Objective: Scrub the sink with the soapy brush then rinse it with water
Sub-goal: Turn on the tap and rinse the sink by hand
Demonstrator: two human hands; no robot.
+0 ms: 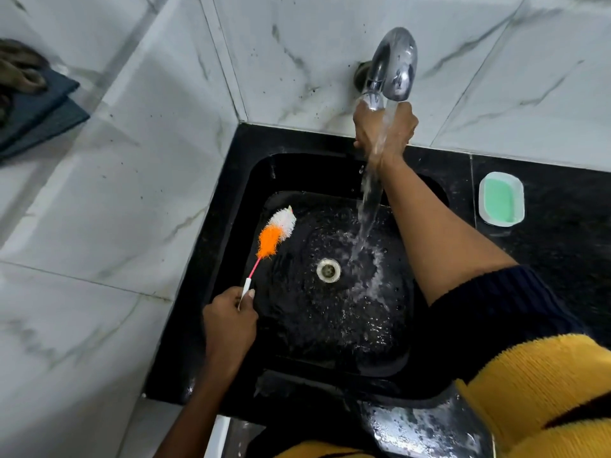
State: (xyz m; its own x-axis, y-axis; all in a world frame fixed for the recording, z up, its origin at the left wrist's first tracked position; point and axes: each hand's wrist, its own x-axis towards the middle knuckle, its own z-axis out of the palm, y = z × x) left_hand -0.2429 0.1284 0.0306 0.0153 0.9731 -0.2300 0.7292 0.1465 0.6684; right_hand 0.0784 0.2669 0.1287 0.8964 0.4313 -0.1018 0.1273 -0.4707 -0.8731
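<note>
1. The light is even and fairly bright, cool in tone, and falls from above; the pale marble wall tiles [115, 160] show no hard shadows.
2. The black sink [330, 325] reads very dark, with small white glints on its wet floor.
3. The chrome tap [395, 64] carries bright highlights and smeared reflections.
4. The falling water [370, 206] is streaked by motion blur.
5. Wide-angle distortion bends the tile joints and splays the walls outward at the edges.
6. The near right corner, with the yellow sleeve [529, 391], is soft and blurred.

Home washroom; marble tiles [165, 160], sink [231, 226], soap dish [501, 198]
</note>
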